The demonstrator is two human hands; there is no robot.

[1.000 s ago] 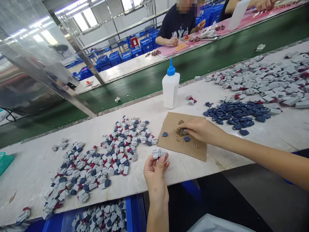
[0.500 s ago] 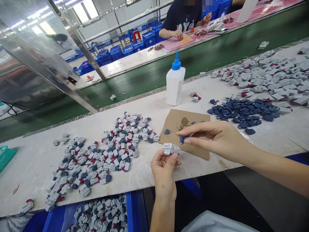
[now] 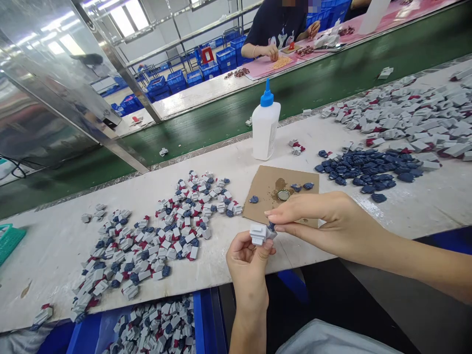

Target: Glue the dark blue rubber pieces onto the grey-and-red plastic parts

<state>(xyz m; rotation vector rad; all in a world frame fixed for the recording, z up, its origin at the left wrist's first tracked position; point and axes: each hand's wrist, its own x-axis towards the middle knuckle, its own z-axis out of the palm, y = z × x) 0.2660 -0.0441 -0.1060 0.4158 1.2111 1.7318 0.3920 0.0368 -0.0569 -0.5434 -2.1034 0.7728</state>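
Observation:
My left hand (image 3: 250, 260) is closed on a light grey plastic piece (image 3: 258, 234), gripped between thumb and fingers. In my right hand (image 3: 317, 219) a small dark blue piece (image 3: 271, 226) is pinched between thumb and forefinger, at the right end of the grey piece and seemingly touching it. Behind my hands lies a brown cardboard sheet (image 3: 254, 181) bearing a wet brown stain, a bottle cap (image 3: 283, 195) and a few loose blue pieces (image 3: 308, 186). A white bottle (image 3: 265, 132) with a blue pointed nozzle stands upright behind the cardboard.
Grey, blue and dark red assemblies (image 3: 177, 221) are heaped to the left. Piles of blue pieces (image 3: 372, 167) and grey pieces (image 3: 427, 118) lie to the right. A filled blue bin (image 3: 199, 319) sits below the table edge. Past the green conveyor (image 3: 210, 128) a person (image 3: 273, 34) works.
My right hand has moved left and slightly down, bringing the blue piece to the grey one. The bottle cap on the cardboard has come into fuller view. Pieces on the conveyor have shifted left.

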